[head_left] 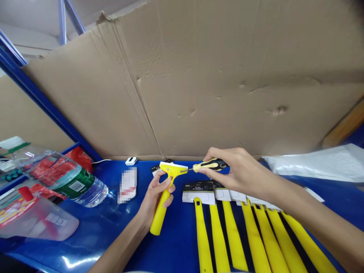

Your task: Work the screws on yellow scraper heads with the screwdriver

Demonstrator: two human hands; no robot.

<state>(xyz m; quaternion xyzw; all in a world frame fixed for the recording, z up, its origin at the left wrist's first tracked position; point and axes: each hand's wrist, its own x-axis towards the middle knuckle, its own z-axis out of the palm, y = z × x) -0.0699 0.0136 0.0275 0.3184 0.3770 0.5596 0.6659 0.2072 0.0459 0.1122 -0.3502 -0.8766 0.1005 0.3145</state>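
Note:
My left hand [153,195] is wrapped around the handle of a yellow scraper [160,215], which stands tilted with its wide head up and a white strip along the top edge. In my right hand [239,168] is a screwdriver [202,165] with a cream and black handle, held level and pointing left. Its thin tip meets the right end of the scraper head, near a small metal screw or slot; whether it sits in the screw cannot be made out. Below my right forearm lie several more yellow scraper handles [202,235] in a row, with black and white cards [196,191] at their top ends.
On the left lie a water bottle [76,185] and a clear plastic cup [61,223]. A white card-like item [127,185] and a small white device [131,161] rest on the blue table [93,242]. Cardboard [227,83] walls the back; a white plastic bag [315,161] lies right.

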